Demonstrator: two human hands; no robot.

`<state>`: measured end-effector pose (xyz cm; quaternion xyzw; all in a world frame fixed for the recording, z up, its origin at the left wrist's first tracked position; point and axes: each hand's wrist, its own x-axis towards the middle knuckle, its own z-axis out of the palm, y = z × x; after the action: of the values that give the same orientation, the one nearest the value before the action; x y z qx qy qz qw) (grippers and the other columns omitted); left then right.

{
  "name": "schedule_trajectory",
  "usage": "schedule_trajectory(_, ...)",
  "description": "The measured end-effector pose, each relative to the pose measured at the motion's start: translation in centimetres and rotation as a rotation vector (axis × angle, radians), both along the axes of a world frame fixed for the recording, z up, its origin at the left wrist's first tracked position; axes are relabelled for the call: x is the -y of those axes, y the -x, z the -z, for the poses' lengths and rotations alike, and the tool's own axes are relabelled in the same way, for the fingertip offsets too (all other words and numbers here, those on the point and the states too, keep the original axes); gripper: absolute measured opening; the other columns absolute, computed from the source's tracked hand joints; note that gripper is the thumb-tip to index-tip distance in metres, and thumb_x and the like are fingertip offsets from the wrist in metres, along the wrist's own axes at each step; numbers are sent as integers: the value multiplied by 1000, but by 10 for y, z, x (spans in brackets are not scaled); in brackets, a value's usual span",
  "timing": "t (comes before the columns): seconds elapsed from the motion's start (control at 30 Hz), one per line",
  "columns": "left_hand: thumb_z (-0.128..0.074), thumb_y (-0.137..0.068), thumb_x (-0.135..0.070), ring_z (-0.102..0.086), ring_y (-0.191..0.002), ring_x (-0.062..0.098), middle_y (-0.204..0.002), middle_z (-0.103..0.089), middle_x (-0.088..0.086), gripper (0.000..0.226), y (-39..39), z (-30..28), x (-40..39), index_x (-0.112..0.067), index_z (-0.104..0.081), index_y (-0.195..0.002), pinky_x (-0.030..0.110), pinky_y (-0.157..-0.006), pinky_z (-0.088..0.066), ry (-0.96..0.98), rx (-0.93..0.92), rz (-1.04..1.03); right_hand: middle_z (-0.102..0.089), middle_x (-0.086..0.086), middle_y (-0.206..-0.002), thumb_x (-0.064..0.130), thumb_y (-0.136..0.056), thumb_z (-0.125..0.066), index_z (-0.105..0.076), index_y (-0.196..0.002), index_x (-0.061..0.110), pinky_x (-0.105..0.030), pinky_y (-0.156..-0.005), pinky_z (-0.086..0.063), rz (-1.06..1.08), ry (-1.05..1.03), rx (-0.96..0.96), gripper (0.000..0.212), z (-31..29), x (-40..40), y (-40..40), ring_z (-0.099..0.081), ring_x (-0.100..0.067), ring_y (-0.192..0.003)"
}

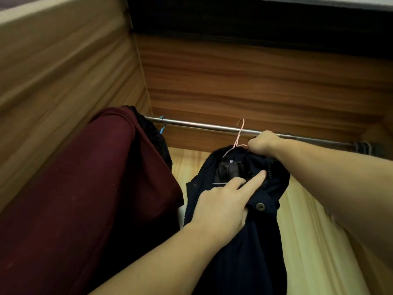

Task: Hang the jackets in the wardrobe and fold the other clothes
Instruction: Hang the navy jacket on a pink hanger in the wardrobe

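A dark navy jacket (251,241) hangs on a thin pink wire hanger (239,136) just below the metal wardrobe rail (202,124); the hook stands in front of the rail, and I cannot tell whether it rests on it. My right hand (262,144) is closed on the hanger and the jacket's collar, right under the rail. My left hand (227,204) lies on the jacket's front near a brass snap button, thumb tucked under the fabric, index finger stretched toward the zipper at the collar.
A maroon garment (89,199) hangs on the rail's left end over a black one (154,135), with a blue hanger (162,124) beside them. Wooden wardrobe walls close in left, back and top. A dark clip (362,146) sits at the rail's right end.
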<state>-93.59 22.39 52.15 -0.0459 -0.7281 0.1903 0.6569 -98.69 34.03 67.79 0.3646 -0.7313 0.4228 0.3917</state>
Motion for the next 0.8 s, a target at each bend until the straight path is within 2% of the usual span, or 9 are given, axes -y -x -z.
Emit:
schedule_trajectory(0.07, -50, -92, -23, -60, -94, 25, -132, -45, -13, 78, 2, -1, 5, -50, -5, -149, 35, -70, -46, -15, 0, 11, -58, -16, -131, 13, -96, -48, -60, -123, 2, -28, -76, -36, 33, -63, 21, 31, 1, 10, -1, -54, -26, -103)
schedule_trajectory(0.17, -51, -90, -23, -59, -96, 26, -132, -47, -12, 77, 4, -2, 10, -50, -9, -148, 35, -73, -44, -43, 2, 37, -52, -11, -139, 21, -103, -34, -54, -132, 7, -29, -85, -40, 81, -63, 13, 38, 4, 20, -9, -51, -27, -122)
schedule_trajectory(0.3, -53, -89, -22, -59, -98, 26, -130, -50, -11, 78, 4, -2, 10, -50, -10, -148, 37, -77, -47, -64, -12, 75, -55, -13, -134, 25, -102, -39, -55, -129, 2, -26, -79, -36, 187, -167, -73, 39, -1, 24, -13, -52, -28, -121)
schedule_trajectory(0.47, -54, -89, -25, -58, -103, 25, -129, -51, -11, 76, 7, 3, 1, -52, -11, -145, 37, -80, -47, -104, 6, 129, -55, -13, -133, 25, -102, -39, -56, -128, 2, -26, -79, -37, 259, -219, -130, 38, 0, 19, -11, -53, -27, -120)
schedule_trajectory(0.6, -54, -85, -33, -55, -113, 22, -139, -43, -17, 80, 12, 17, -8, -57, -4, -143, 37, -88, -46, -196, 84, 238, -60, -17, -127, 26, -98, -47, -62, -116, -1, -28, -75, -38, 274, -225, -157, 36, 6, 16, -8, -56, -31, -114)
schedule_trajectory(0.73, -54, -72, -47, -51, -119, 15, -144, -27, -29, 91, 21, 41, -23, -66, 8, -136, 33, -87, -44, -380, 102, 438, -59, -17, -123, 32, -96, -52, -62, -116, -1, -26, -73, -37, 167, -234, -110, 40, 16, 7, -7, -57, -31, -113)
schedule_trajectory(0.8, -58, -66, -49, -45, -124, 10, -143, -19, -34, 100, 23, 51, -32, -69, 12, -134, 31, -87, -43, -468, 98, 534, -62, -11, -107, 36, -91, -60, -64, -102, 2, -26, -66, -42, 28, -172, -62, 35, 21, -1, -3, -62, -29, -97)
